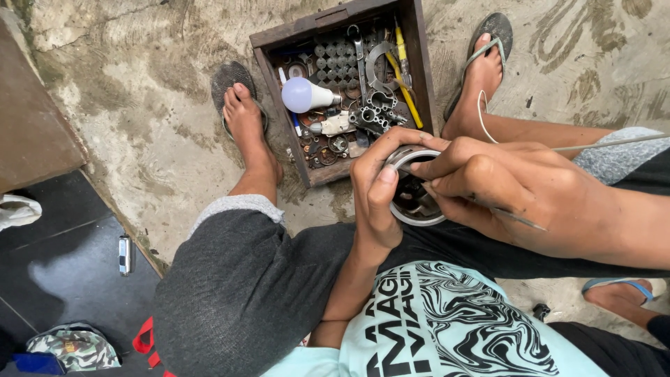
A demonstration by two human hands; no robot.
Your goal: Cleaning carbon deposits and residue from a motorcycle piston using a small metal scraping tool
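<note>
left hand (380, 192) wraps its fingers around a round metal housing (417, 199), gripping it at centre frame, just below the wooden toolbox (269, 59). right hand (516, 188) is closed in a pinch at the housing's rim, a thin wire (520, 220) running out under the palm. in the toolbox at top centre lie a white bulb (301, 94) and a yellow-handled tool (405, 77).

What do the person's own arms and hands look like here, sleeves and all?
Both forearms are bare, with no gloves, rings or watch visible. The left hand and right hand carry dark greasy smudges on fingers and knuckles. Any sleeves end above what the view shows.
</note>
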